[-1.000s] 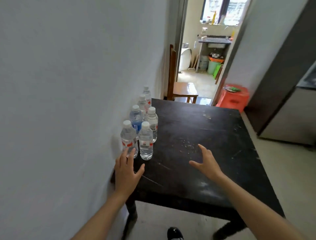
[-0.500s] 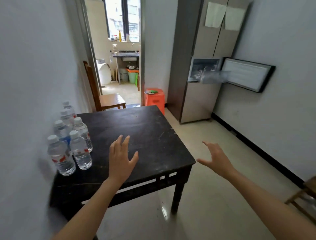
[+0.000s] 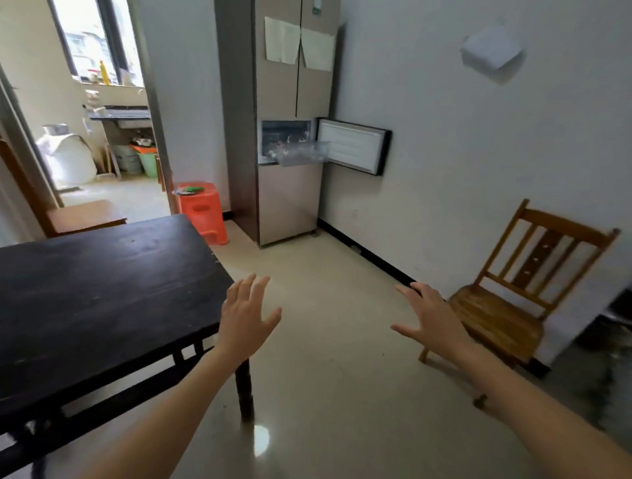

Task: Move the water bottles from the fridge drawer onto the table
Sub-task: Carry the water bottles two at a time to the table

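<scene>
Now both the left hand and right hand have fingers spread wide, empty.

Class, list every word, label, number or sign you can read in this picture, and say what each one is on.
Nothing here can be read.
Two paper sheets on the fridge: look blank, or too blurred to read.
Small sticker at the fridge's top edge: too small to read.
White box on the wall: no print visible.
</scene>
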